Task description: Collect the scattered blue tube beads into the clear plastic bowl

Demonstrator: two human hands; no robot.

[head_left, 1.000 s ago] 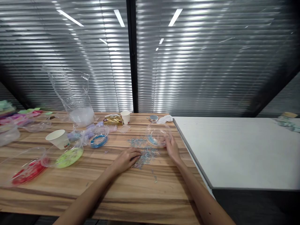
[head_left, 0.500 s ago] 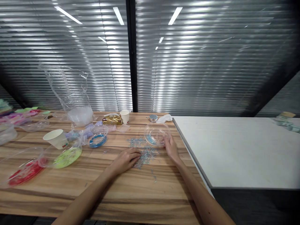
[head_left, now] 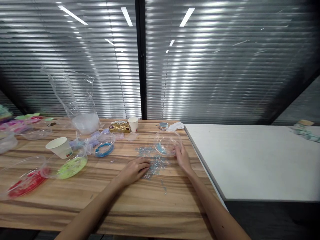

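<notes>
My right hand (head_left: 183, 160) pinches the near right edge of a clear, round plastic bowl (head_left: 168, 133), tilted over the table. A small patch of pale blue pieces (head_left: 161, 149) shows in its bottom. Below and left of the bowl, many small, thin, pale blue and clear pieces (head_left: 156, 165) lie scattered on the wood. At their left edge rests my left hand (head_left: 136, 170), its fingers curled and close together. The fingertips touch the pieces; anything between them is too small to make out. A few strays (head_left: 163, 187) lie nearer me.
To the left stand clear bowls with red (head_left: 26, 183), yellow-green (head_left: 72, 167) and blue contents (head_left: 104, 150), and a paper cup (head_left: 59, 147). Behind are a clear bag (head_left: 86, 123), a gold packet (head_left: 119, 127), another cup (head_left: 133, 124), a round tin (head_left: 163, 125) and a crumpled tissue (head_left: 175, 126). A white table (head_left: 250, 160) adjoins on the right.
</notes>
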